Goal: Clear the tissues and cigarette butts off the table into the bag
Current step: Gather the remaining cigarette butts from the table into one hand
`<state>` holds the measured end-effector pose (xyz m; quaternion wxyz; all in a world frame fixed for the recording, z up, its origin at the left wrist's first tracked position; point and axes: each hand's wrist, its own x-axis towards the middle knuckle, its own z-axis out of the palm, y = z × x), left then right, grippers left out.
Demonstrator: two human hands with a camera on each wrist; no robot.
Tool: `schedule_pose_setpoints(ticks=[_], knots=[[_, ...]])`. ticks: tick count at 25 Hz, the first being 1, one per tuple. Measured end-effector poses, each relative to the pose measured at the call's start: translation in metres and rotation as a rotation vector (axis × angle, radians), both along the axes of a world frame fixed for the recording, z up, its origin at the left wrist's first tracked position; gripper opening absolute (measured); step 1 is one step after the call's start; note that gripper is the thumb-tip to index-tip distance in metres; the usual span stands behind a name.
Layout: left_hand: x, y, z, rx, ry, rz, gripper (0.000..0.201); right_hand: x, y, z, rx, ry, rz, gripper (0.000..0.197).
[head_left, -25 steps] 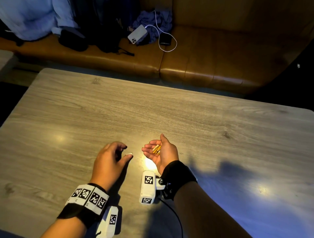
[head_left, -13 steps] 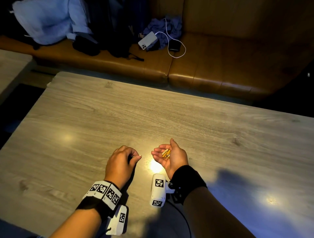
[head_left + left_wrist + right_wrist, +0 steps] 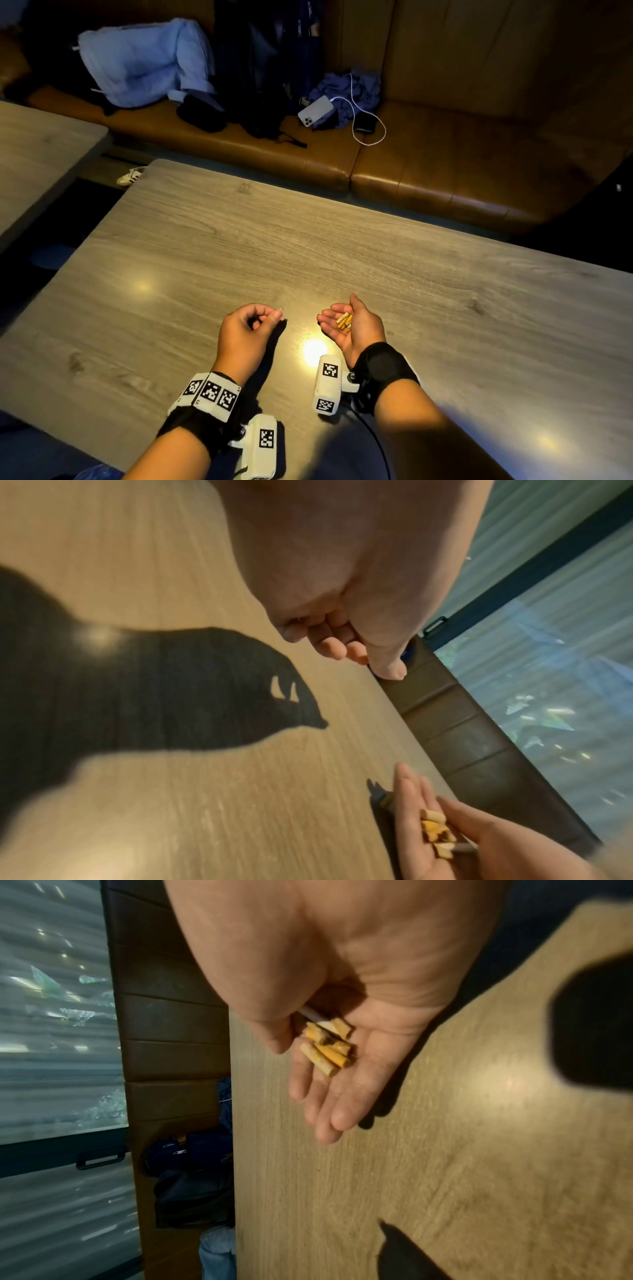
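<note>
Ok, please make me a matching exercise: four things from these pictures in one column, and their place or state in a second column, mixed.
1. cigarette butts
2. left hand
3. phone
4. light blue clothing

a. charging on the sofa seat
b. piled at the sofa's far left
c. lying in the right hand's open palm
d. fingers curled, pinching something small

Pairs: 1-c, 2-d, 3-a, 4-b

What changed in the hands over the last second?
The left hand closed its fingertips on the small white bit that lay on the table by its thumb, and now pinches it just off the surface. The right hand stayed palm up, cupping the cigarette butts.
</note>
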<state>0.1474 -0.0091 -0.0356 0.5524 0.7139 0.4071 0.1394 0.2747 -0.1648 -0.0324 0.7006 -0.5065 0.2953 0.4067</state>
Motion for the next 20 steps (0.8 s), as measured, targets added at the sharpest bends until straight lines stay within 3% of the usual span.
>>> schedule_pose_setpoints(ticks=[2,7,10,14,20], knots=[[-0.001,-0.008,0.019,-0.003,-0.059,-0.037,0.010,-0.008,0.002,0.005,-0.021,0.007,0.030,0.048],[-0.014,-0.011,0.048,0.205,-0.043,-0.186,0.009,-0.049,0.031,0.036,0.096,0.178,0.122,0.044],[-0.038,-0.005,0.057,0.388,0.045,-0.230,0.019,-0.071,0.065,0.041,0.227,0.233,0.138,0.042],[-0.076,0.010,0.052,0.597,0.195,-0.189,0.009,-0.103,0.102,0.022,0.274,0.325,0.197,0.029],[-0.156,0.036,0.038,0.510,0.079,-0.077,0.016,-0.151,0.130,0.020,0.253,0.313,0.376,0.040]])
